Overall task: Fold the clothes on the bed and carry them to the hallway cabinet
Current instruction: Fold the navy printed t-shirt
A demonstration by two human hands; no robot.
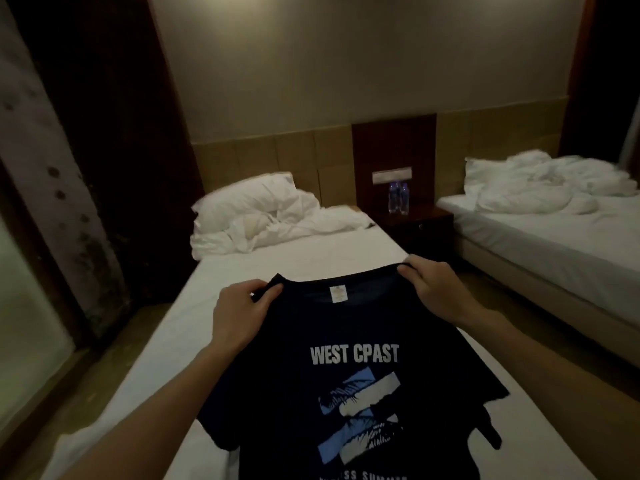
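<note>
Dark wood nightstand (417, 223) btwn the beds, two water bottles (398, 197) on top, touching. Second bed (554, 244) on the right w/ rumpled white duvet (547, 183). Patterned curtain (52, 174) far left.

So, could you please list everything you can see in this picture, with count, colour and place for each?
T-shirt: one, dark navy with white lettering and a blue-and-white print, held up over the near bed.
Near bed: one, white sheet, centre of view.
Pillow and bedding: one rumpled heap, white, at the head of the near bed.
Far bed: one, white, on the right, with crumpled white bedding at its head.
Nightstand: one, dark wood, between the beds.
Water bottles: two, clear with blue tint, on the nightstand.
Curtain: one, pale and patterned, at far left.
Left hand: pinches the shirt's left shoulder.
Right hand: pinches the collar's right side.
</note>
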